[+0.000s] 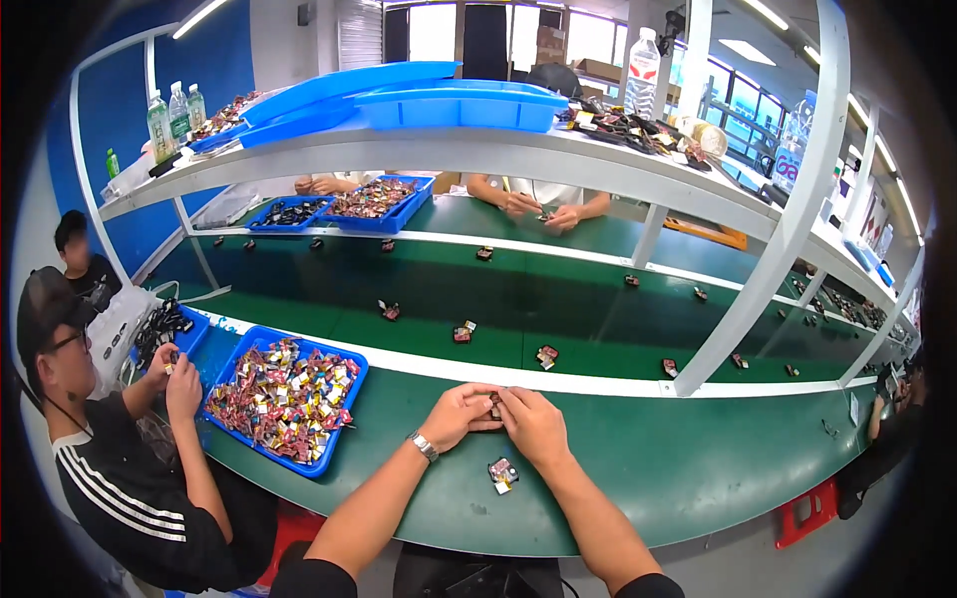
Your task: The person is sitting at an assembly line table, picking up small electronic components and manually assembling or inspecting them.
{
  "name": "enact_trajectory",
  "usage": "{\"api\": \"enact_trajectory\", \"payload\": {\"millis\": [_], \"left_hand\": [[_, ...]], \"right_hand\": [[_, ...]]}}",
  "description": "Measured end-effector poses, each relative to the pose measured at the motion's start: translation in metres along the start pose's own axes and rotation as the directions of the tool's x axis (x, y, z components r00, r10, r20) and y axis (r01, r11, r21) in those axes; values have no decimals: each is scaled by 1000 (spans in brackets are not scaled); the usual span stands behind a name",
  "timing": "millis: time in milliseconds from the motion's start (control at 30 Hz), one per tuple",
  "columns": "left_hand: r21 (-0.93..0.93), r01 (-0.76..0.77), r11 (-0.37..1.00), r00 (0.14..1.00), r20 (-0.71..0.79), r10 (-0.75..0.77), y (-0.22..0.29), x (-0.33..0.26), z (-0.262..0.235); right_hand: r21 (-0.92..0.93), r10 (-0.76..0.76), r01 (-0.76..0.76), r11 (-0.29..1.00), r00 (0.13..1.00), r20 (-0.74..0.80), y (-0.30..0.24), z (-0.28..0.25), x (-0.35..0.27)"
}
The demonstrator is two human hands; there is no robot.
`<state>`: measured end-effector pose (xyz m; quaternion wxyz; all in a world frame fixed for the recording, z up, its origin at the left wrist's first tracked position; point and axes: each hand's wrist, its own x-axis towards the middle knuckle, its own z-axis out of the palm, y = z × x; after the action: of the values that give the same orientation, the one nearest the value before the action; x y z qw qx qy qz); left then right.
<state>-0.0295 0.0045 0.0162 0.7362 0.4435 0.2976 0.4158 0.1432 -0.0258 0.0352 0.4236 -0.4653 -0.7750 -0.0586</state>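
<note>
Over the green bench (638, 468), my left hand (461, 415) and my right hand (533, 424) meet with closed fingers round a small dark electronic unit (493, 411). Fingers cover most of it, so its details stay hidden. A metal-banded watch is on my left wrist. Just below my right hand lies another small electronic unit (503, 473), dark with pale and white parts. Left of my hands, a blue tray (333, 461) is heaped with small red circuit boards carrying white and yellow pieces.
Beyond a white rail (429, 369), a dark green conveyor belt (578, 309) carries several scattered units. A shelf (399, 149) with blue trays and bottles spans above, on a slanted white post (753, 249). A person (130, 468) works at left; another's hands (543, 209) work opposite.
</note>
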Motion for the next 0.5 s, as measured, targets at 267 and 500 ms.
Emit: {"api": "enact_trajectory", "payload": {"millis": [267, 500], "left_hand": [[9, 21, 1000, 1000, -1, -21, -3, 1, -3], [-92, 31, 995, 999, -10, -32, -5, 1, -5]], "right_hand": [[-7, 6, -6, 1000, 998, 57, 2, -3, 0], [116, -57, 53, 992, 998, 30, 9, -6, 2]]}}
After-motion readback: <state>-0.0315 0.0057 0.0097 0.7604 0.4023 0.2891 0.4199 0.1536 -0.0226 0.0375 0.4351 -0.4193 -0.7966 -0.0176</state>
